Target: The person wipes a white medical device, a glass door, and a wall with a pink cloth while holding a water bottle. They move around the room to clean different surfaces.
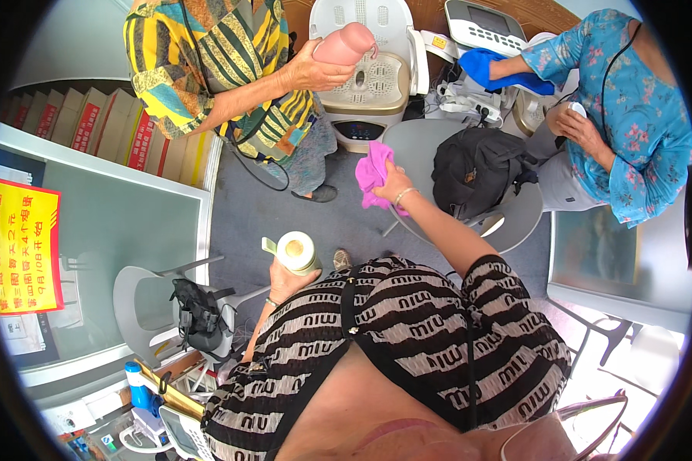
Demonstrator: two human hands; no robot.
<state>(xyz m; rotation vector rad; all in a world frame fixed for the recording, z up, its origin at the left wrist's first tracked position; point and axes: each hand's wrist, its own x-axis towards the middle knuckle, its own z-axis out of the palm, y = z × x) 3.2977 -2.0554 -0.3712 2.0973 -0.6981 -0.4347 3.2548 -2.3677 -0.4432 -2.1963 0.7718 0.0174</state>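
Note:
My left hand (291,282) is closed around a pale cup (296,252) with a light rim and a handle or flap on its left side; something brownish shows at its centre. With my right hand (393,183) I grip a bunched pink cloth (375,173), held out beside a grey chair (415,144). On that chair sits a black backpack (478,173). A person at the upper left holds a pink bottle (346,45). At the right, another person has one hand on a blue cloth (484,68) and a small white object (577,109) in the other.
A foot bath basin (360,86) stands ahead, with a keypad device (487,26) and tangled cables to its right. At the left are a glass partition (121,230), steps (92,127) and a grey chair (135,299) holding a black bag (196,314). Grey carpet (323,225) lies between.

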